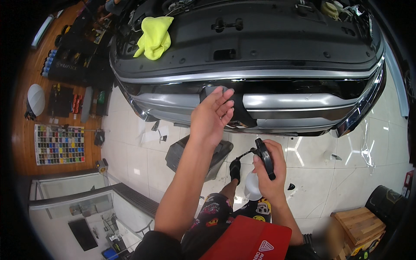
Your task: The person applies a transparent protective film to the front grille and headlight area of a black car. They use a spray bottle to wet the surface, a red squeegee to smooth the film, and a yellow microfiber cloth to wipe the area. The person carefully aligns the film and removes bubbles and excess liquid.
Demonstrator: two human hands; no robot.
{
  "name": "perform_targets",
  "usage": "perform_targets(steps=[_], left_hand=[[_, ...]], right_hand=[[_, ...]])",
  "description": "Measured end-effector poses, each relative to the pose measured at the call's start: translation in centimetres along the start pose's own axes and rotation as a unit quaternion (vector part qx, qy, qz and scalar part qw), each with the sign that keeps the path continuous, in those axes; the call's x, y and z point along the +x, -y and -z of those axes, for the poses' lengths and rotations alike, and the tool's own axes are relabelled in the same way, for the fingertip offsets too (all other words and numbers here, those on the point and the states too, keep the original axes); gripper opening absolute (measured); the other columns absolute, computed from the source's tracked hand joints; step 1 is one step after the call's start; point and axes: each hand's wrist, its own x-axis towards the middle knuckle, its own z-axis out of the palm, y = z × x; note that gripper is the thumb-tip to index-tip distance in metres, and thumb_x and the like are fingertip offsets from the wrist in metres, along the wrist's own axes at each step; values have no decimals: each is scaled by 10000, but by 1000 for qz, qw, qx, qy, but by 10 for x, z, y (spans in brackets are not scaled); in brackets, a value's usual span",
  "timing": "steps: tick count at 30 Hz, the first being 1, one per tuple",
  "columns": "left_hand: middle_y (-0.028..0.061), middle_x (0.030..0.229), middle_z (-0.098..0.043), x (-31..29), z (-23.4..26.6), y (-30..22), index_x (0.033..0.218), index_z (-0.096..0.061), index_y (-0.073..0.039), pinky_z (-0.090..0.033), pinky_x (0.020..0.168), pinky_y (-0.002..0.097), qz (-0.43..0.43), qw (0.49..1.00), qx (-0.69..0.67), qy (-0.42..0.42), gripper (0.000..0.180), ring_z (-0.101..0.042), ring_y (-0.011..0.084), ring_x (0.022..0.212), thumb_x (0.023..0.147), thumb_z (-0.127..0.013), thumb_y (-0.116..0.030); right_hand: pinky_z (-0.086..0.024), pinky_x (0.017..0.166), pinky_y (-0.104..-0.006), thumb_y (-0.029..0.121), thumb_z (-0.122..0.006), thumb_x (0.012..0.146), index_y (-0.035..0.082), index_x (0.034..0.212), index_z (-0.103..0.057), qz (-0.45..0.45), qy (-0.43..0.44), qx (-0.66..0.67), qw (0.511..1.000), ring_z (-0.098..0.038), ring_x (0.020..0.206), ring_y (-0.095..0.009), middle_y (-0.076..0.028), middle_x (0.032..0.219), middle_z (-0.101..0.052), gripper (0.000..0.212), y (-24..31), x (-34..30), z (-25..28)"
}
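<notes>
In front of the car's front end, my left hand (212, 113) is raised with the palm turned up and its fingers loosely spread; nothing shows in it. Its fingertips are close to the dark centre piece (245, 110) of the grille, between silver bars (294, 102); whether they touch it I cannot tell. Lower and to the right, my right hand (274, 173) grips a spray bottle with a black trigger head (265, 158) and a whitish body (252, 187). A crumpled yellow-green cloth (155, 39) lies on the black cover (277, 41) behind the grille.
Below the bumper a dark grey angular object (177, 155) stands on the tiled floor (312, 186). A red panel (249, 240) hangs at my waist. Wooden crates (359, 223) stand at lower right. Colour swatches (60, 145) hang at left; another person's arm (106, 15) shows at top left.
</notes>
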Motion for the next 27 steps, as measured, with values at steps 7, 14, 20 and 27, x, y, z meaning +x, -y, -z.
perform_targets(steps=[7, 14, 20, 27], left_hand=[[102, 1189, -758, 0, -5, -8, 1167, -630, -1, -624, 699, 213, -15, 997, -60, -41, 187, -704, 95, 807, 1014, -625, -109], [73, 1084, -739, 11, 24, -9, 1310, -587, -3, -595, 653, 197, 6, 994, -106, -37, 301, -655, 96, 756, 1032, -607, -118], [48, 982, -724, 20, 37, -9, 1319, -614, 20, -568, 615, 169, 19, 985, -174, -9, 317, -647, 87, 738, 1021, -589, -85], [78, 895, -694, 30, 64, -7, 1284, -607, 77, -535, 532, 180, 84, 957, -279, -12, 311, -648, 109, 715, 1029, -517, -75]], right_hand=[[-491, 943, -338, -20, -680, 913, -48, 1256, -613, -7, -6, 8, 1000, -630, 1067, -264, -173, 1259, -591, 350, 5, -2, 8], [-496, 926, -336, -19, -677, 914, -46, 1244, -621, -4, -15, 7, 1000, -630, 1057, -259, -173, 1251, -592, 336, 6, 1, 17], [-495, 912, -324, -24, -671, 915, -43, 1243, -626, -14, -8, 2, 1000, -627, 1056, -246, -165, 1237, -594, 331, 9, 6, 22], [-490, 930, -335, -12, -674, 918, -45, 1239, -622, -24, -1, -12, 1000, -627, 1058, -260, -167, 1232, -596, 327, 10, 8, 24]])
